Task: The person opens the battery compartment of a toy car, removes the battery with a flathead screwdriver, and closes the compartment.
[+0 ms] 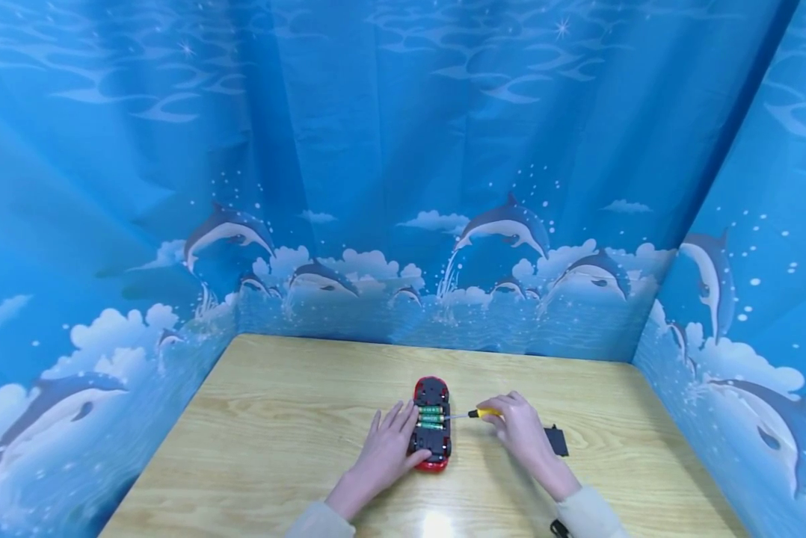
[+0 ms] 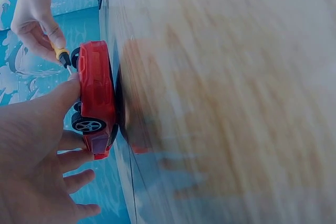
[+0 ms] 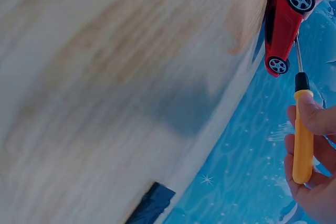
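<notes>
A red toy car (image 1: 433,447) lies upside down on the table, its black underside facing up. Several green batteries (image 1: 431,418) sit side by side in its uncovered compartment. My left hand (image 1: 384,454) rests along the car's left side with fingers spread and straight. In the left wrist view its thumb presses on the upturned car (image 2: 96,90). From the right, my right hand (image 1: 520,430) grips a screwdriver by its yellow handle (image 3: 303,145). The thin metal shaft (image 3: 299,56) points left, and its tip overlaps the batteries' right ends in the head view.
A small black cover (image 1: 557,441) lies on the table just right of my right hand. Close to the right sleeve, at the bottom edge, is a small black object (image 1: 559,529). Blue dolphin-print curtains (image 1: 403,187) enclose the back and sides of the wooden table (image 1: 275,418).
</notes>
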The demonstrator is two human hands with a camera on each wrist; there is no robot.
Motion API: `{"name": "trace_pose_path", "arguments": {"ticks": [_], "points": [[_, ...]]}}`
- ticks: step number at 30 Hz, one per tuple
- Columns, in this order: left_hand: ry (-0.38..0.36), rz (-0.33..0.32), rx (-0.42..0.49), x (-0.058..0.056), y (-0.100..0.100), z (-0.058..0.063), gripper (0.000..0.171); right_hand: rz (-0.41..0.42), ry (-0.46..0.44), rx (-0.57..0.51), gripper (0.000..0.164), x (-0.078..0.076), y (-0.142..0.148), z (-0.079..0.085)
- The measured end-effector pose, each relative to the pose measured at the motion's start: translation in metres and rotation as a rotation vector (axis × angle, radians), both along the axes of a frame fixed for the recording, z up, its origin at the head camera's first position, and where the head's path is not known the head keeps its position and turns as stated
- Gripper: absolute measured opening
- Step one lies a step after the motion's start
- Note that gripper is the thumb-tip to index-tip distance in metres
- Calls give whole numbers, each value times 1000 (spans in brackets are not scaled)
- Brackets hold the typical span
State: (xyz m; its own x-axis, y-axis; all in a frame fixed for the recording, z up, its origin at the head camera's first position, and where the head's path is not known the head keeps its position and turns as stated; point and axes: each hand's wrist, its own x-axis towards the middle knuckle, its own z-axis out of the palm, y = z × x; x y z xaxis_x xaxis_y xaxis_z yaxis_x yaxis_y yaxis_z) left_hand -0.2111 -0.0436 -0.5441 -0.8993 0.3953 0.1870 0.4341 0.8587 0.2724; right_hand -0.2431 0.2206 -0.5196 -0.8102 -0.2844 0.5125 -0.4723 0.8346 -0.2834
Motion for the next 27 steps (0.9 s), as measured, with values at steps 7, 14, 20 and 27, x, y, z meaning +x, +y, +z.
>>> {"name": "trace_pose_path", "arguments": {"ticks": [7, 14, 20, 27], "points": [[-14, 3, 5, 1, 0, 2, 82, -36, -41, -30, 24, 1, 1, -7], [-22, 4, 10, 1, 0, 5, 83, -22, -5, -33, 24, 1, 3, -3], [-22, 2, -2, 0, 0, 5, 83, 10, 43, 4, 26, -1, 2, 7], [-23, 4, -4, 0, 0, 5, 82, 30, 58, 44, 26, 0, -2, 14]]}}
